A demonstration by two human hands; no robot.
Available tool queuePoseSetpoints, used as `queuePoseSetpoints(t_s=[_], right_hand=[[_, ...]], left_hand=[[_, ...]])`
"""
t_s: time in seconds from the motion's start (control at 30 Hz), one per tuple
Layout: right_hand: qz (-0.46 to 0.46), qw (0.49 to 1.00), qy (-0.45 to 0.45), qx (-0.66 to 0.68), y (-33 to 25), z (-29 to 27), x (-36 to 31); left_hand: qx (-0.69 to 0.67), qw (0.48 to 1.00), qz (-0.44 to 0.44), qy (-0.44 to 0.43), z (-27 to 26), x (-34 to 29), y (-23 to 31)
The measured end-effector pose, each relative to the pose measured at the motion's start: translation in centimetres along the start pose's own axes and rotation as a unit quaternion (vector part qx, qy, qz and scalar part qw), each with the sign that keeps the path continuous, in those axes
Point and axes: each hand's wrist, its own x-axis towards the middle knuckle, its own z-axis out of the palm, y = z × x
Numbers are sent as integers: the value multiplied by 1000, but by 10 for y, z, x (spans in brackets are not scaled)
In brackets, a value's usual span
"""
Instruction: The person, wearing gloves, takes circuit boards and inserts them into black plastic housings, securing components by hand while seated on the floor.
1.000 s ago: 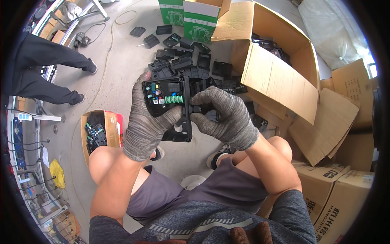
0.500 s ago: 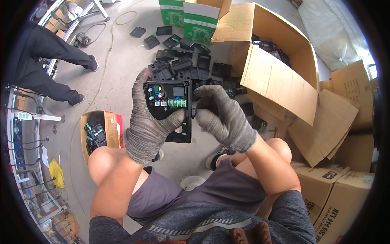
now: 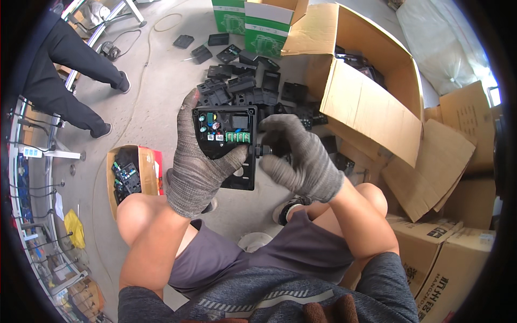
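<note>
At the far left stands another person in dark trousers point(image 3: 75, 70). Then comes a small carton point(image 3: 146, 169), in which some circuit boards point(image 3: 127, 173) lie together. The left hand point(image 3: 188, 172), in a grey glove, is clamped on a black plastic box point(image 3: 228, 146), with the thumb over its lower front part. This box is in the air, before the knees, with its open face to the person. Inside it the electronic parts and a green connector point(image 3: 237, 137) are already in place, but no cover is on it. Beyond the box, on the floor, many black cases point(image 3: 240, 84) lie in a pile, so it seems that many pieces wait untouched. From the right wall of the box a round black plug point(image 3: 263, 151) sticks out; if it is tight, I cannot tell. The right hand point(image 3: 306, 161), gloved too, is just beside this plug, its thumb and first finger apart; if they touch it is not clear. More to the right is a big open carton point(image 3: 371, 102) with black parts point(image 3: 361, 67) inside.
</note>
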Motion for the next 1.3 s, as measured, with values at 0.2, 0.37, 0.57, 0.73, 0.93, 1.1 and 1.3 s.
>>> queuePoseSetpoints(t_s=[0.2, 0.37, 0.57, 0.73, 0.93, 1.1, 1.3], right_hand=[[-137, 982, -41, -123, 12, -3, 4], [-20, 993, -29, -115, 6, 0, -1], [172, 978, -78, 87, -2, -6, 1], [-130, 986, -32, -95, 6, -9, 3], [-92, 982, -39, -162, 8, -5, 1], [253, 930, -105, 246, -2, -1, -4], [107, 990, -58, 71, 1, 4, -11]], left_hand=[[-20, 999, -44, -14, 0, 0, 11], [50, 998, 13, -31, -3, 0, 7], [27, 999, 7, -30, 1, -2, 9], [0, 999, -32, -4, 2, -1, 9], [2, 1000, -27, -16, 1, -3, 5], [350, 915, 202, 2, -9, -1, 7], [20, 999, 5, -24, -1, -4, 7]])
